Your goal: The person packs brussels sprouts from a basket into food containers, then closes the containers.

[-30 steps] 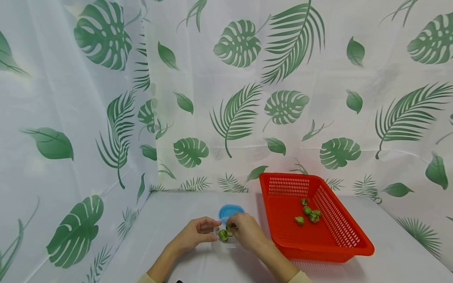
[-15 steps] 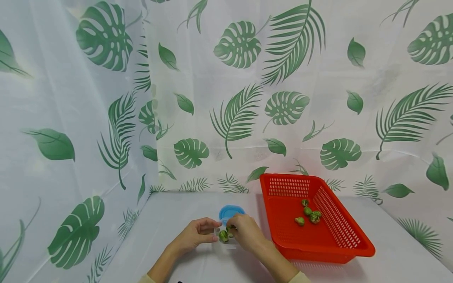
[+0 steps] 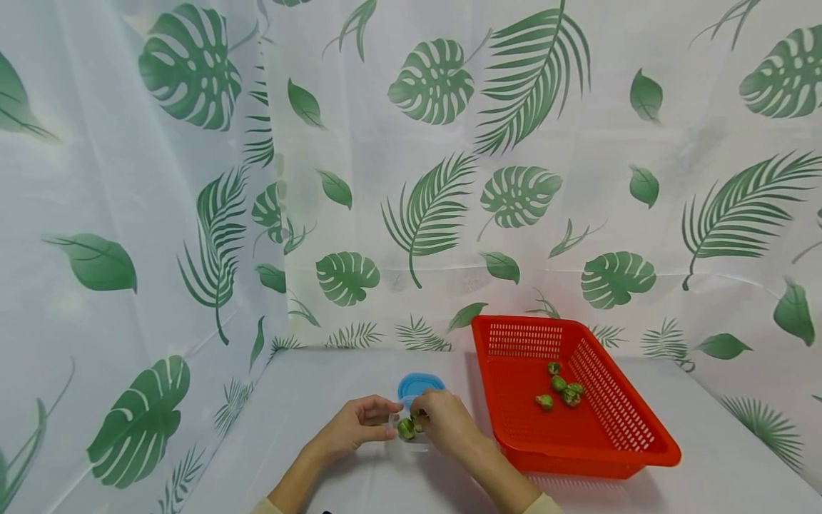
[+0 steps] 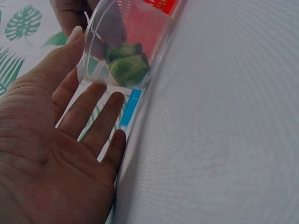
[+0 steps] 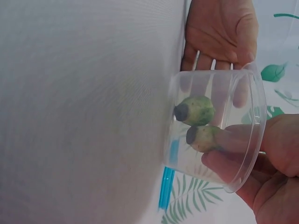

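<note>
A clear plastic tub (image 5: 196, 168) stands on the white table between both hands. Two green Brussels sprouts are inside it; one sprout (image 5: 198, 111) lies by the wall nearest the left hand. My left hand (image 3: 349, 427) holds the tub from the left, thumb at its rim and fingers spread along the side in the left wrist view. My right hand (image 3: 449, 421) reaches in over the rim, and its fingertips pinch the other sprout (image 5: 200, 139) near the tub's bottom. The head view has the right hand covering part of the tub.
Just behind the tub lies a blue lid (image 3: 420, 384). A red perforated basket (image 3: 520, 421) to the right holds several more sprouts (image 3: 570, 394). White leaf-printed sheeting (image 3: 443, 214) rises at the back and sides. A small dark object (image 3: 326, 512) peeks in at the bottom edge.
</note>
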`<act>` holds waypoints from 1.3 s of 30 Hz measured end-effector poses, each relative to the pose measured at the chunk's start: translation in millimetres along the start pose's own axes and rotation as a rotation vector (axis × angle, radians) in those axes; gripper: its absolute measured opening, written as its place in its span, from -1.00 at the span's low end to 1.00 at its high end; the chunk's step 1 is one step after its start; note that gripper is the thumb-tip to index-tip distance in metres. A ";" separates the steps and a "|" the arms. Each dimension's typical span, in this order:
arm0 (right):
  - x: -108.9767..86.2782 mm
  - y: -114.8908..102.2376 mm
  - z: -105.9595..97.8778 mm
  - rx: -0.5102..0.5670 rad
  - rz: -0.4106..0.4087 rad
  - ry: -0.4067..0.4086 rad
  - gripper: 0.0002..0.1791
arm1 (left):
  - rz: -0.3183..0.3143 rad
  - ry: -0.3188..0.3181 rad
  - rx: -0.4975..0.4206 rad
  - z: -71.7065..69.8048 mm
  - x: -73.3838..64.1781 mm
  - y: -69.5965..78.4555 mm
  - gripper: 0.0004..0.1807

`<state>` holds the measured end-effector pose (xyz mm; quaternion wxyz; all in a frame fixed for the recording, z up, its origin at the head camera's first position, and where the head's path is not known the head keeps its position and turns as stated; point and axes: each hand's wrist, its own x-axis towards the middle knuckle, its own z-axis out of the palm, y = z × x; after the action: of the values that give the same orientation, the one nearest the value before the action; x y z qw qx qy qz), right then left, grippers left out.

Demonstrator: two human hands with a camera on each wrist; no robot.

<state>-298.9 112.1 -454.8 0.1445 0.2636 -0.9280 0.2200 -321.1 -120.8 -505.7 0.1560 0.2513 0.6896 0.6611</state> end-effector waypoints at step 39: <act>-1.6 -1.3 -1.3 -0.005 -0.009 0.012 -0.83 | 0.001 -0.003 0.001 -1.9 3.4 -4.6 -0.47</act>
<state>-296.6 112.5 -453.9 0.1515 0.2660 -0.9265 0.2188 -325.5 -120.5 -509.7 0.1566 0.2526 0.6897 0.6603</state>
